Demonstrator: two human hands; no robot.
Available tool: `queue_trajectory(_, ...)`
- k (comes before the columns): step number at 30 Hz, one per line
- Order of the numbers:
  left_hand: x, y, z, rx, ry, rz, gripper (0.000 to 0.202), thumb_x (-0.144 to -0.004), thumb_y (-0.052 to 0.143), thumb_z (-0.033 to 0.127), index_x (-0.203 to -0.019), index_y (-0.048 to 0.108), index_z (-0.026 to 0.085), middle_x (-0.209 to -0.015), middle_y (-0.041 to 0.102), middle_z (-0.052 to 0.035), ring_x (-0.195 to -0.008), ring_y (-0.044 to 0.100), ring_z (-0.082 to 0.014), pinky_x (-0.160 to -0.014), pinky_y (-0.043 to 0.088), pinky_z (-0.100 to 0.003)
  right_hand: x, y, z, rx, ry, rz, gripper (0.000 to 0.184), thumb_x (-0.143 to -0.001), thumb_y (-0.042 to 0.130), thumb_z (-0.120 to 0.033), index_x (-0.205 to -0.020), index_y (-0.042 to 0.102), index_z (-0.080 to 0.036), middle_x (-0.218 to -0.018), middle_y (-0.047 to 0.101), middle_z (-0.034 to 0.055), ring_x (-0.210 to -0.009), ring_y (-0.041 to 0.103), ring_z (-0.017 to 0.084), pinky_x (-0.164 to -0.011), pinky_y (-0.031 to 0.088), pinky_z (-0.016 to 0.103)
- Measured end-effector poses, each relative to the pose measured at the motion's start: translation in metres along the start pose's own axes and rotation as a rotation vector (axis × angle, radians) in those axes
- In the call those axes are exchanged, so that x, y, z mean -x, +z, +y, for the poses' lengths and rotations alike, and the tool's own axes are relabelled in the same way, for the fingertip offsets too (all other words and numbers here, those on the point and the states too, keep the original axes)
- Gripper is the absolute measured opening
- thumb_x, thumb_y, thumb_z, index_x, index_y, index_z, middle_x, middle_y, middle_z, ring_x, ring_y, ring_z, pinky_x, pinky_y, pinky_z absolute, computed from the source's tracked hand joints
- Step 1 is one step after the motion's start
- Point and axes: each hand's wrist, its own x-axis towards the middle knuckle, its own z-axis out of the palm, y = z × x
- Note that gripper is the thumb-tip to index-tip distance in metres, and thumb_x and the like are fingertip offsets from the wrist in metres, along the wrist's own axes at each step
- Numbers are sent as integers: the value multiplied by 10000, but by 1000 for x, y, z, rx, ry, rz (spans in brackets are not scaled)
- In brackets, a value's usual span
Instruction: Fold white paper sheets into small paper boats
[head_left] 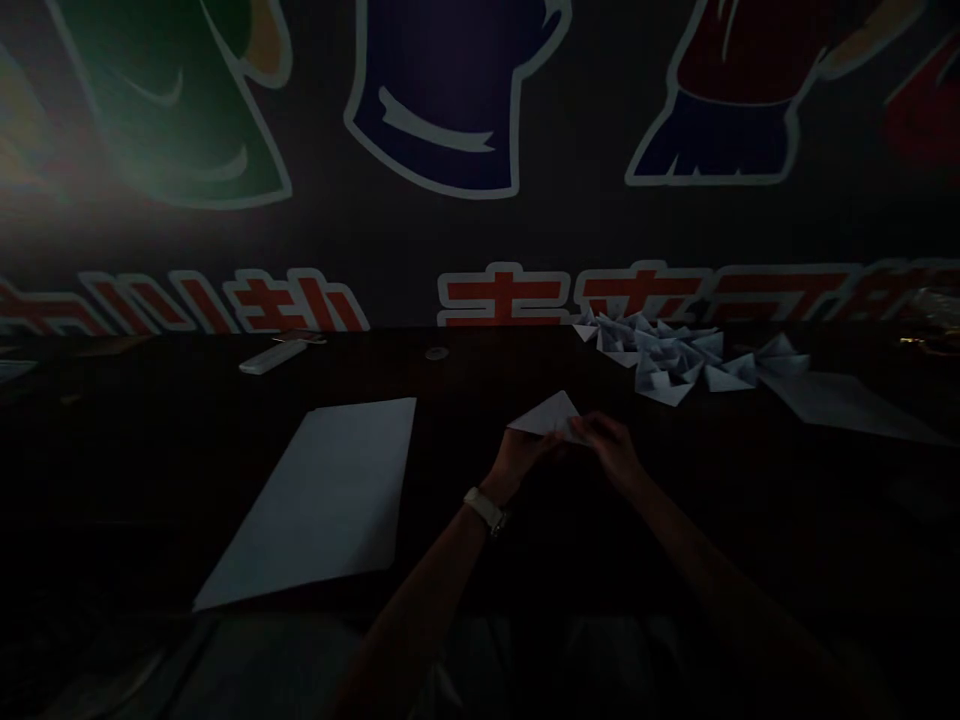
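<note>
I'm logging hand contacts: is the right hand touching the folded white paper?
Touching. The head view shows the right hand gripping the folded white paper at its right side, with no gap between them.

The room is very dim, with a pale glow (30, 150) at upper left. The dark wall (585, 220) shows colourful figures (450, 100) at top and red characters (502, 291) lower, behind a dark table (150, 440).

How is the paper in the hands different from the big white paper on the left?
The folded paper shows as a small triangle; the flat paper is bigger and four-sided. The folded paper is held by the left hand and right hand; the flat paper lies untouched on the table. Both look pale.
</note>
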Motion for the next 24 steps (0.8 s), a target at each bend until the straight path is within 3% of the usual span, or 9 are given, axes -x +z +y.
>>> queue_trajectory(8,-3,2,-8,-101,98,-6,464,-587,754,484,-832,599,122,-677,634,-17,-520,562,-112,-505,483,-237,1,1,-4,-47,6,-36,346,-671,656,-528,-650,623,-184,-630,609,-8,-641,557,158,-593,418,252)
queue_trajectory(12,-3,3,-8,-173,172,21,400,-647,705,502,-694,607,117,-585,600,-4,-486,527,-98,-479,434,-214,3,9,-5,-350,133,-64,307,-622,718,-487,-673,642,-195,-677,645,0,-656,581,164,-612,452,266)
queue_trajectory(15,-3,3,-7,-232,273,144,381,-665,692,494,-628,628,120,-592,617,-15,-539,549,-116,-524,429,-222,7,20,-9,-542,230,-153,341,-595,734,-494,-756,660,-203,-744,683,20,-685,619,194,-635,483,303)
queue_trajectory(20,-4,5,-8,-196,317,199,360,-669,690,484,-662,660,125,-650,649,-24,-598,572,-141,-585,449,-249,14,34,-17,-544,260,-167,267,-613,734,-448,-672,684,-192,-704,701,32,-673,644,212,-647,496,326)
queue_trajectory(24,-3,10,-8,-120,333,225,345,-647,715,467,-698,669,128,-696,666,-32,-652,592,-155,-637,461,-265,17,36,-18,-491,228,-76,235,-619,740,-417,-592,691,-189,-642,698,28,-629,648,206,-614,500,319)
